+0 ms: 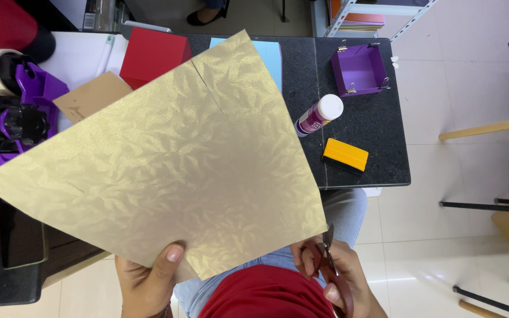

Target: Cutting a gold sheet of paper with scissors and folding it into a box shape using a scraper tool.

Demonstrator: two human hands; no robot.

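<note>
A large gold textured paper sheet [172, 159] fills the middle of the view, tilted like a diamond, with thin pencil lines on it. My left hand [148, 280] pinches its near edge from below, thumb on top. At the sheet's lower right corner, my right hand [331, 274] grips red-handled scissors [332, 265], blades pointing up at the paper's edge. The sheet hides most of the black table beneath it.
On the black table [378, 159] lie a glue bottle [319, 115], a yellow squeegee [345, 155], a purple paper tray with clips [359, 69], a red box [151, 54] and blue paper [269, 56]. A purple tape dispenser [16, 100] stands left. Chair legs [490, 206] are right.
</note>
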